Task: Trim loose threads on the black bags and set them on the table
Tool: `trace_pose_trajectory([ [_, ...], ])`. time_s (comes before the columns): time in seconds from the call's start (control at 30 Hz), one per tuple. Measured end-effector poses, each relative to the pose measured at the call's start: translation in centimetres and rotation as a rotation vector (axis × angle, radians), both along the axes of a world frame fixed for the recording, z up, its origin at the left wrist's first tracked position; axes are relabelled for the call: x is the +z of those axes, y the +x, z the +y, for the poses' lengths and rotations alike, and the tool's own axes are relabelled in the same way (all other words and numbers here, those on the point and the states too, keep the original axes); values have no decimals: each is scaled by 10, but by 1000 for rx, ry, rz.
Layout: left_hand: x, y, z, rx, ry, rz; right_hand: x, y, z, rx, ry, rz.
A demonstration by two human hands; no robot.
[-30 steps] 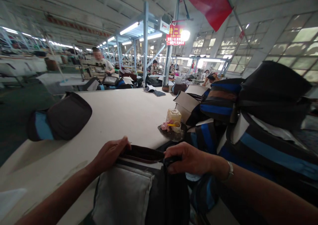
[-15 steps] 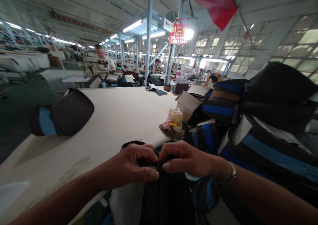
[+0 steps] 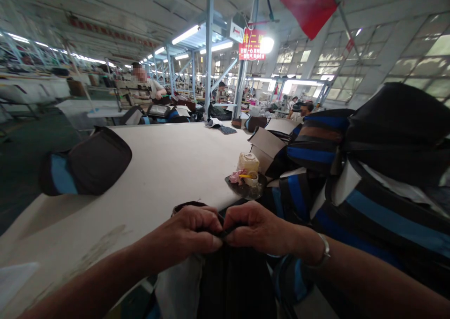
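Note:
A dark fabric bag piece (image 3: 239, 281) hangs in front of me at the near table edge, with a pale panel (image 3: 179, 286) on its left side. My left hand (image 3: 197, 230) pinches its upper edge between thumb and bent fingers. Right beside it, my right hand (image 3: 256, 227) pinches the same edge, and the fingertips of both hands nearly meet. A seam runs down the dark fabric below them. Just what lies between the fingertips is too dark to make out. My right wrist wears a light bracelet (image 3: 325, 247).
The white table (image 3: 168, 164) stretches ahead. A dark bag piece with a blue stripe (image 3: 94, 162) sits on its left. Beyond my hands a dark tray (image 3: 246, 190) holds a glue-stained container (image 3: 248, 162). Stacked bag pieces (image 3: 383, 206) crowd the right. A person (image 3: 149, 84) sits further back.
My thumbs have closed in toward each other on the fabric edge, and my right thumb now presses nearer the seam. The view has shifted slightly.

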State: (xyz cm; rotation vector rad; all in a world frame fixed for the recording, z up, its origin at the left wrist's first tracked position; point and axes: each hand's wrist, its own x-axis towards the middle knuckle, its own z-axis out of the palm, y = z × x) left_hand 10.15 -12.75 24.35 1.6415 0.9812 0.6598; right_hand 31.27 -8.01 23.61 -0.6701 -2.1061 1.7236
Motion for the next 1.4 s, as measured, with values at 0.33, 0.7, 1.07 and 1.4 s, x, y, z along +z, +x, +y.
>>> trace_pose_trajectory([
  [0.33, 3, 4, 1, -3, 123, 148, -7, 2, -5, -123, 106, 23],
  [0.7, -3, -4, -11, -9, 261, 208, -23, 11, -10, -97, 749, 200],
  [1.07, -10, -4, -8, -139, -157, 167, -18, 30, -18, 30, 915, -73],
  [1.4, 2, 11, -25, -81, 523, 378, 15, 29, 1, 94, 288, -94],
])
